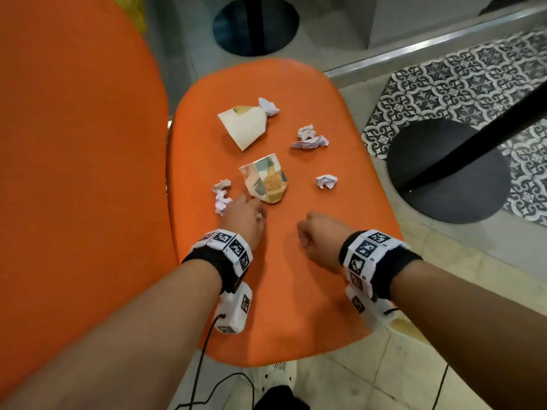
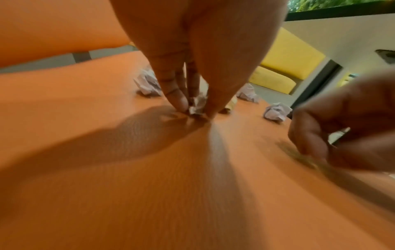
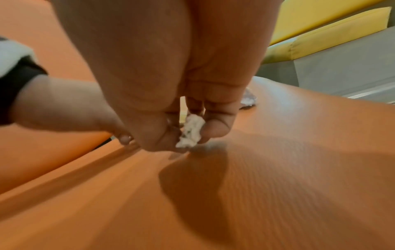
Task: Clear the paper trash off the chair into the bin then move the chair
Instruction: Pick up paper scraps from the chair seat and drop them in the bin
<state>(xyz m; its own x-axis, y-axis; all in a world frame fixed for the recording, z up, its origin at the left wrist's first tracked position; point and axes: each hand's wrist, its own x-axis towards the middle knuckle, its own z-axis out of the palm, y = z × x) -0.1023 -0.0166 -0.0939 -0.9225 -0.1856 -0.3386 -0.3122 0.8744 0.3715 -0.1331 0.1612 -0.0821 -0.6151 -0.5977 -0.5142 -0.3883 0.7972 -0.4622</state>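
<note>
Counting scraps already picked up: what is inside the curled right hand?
A small white crumpled paper scrap pinched in the right hand; anything deeper in the palm is hidden.

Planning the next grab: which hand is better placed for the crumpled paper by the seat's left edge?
Left. The left hand sits right beside that crumpled paper, though it already pinches a small scrap. The right hand is farther off, pinching its own scrap.

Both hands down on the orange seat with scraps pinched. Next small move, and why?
Probably lift the left hand with its small crumpled white paper scrap, then take the crumpled white wad just left of it. The right hand already pinches another small white scrap; several wads and two folded paper pieces lie on the orange chair seat, and no bin is in view.
</note>
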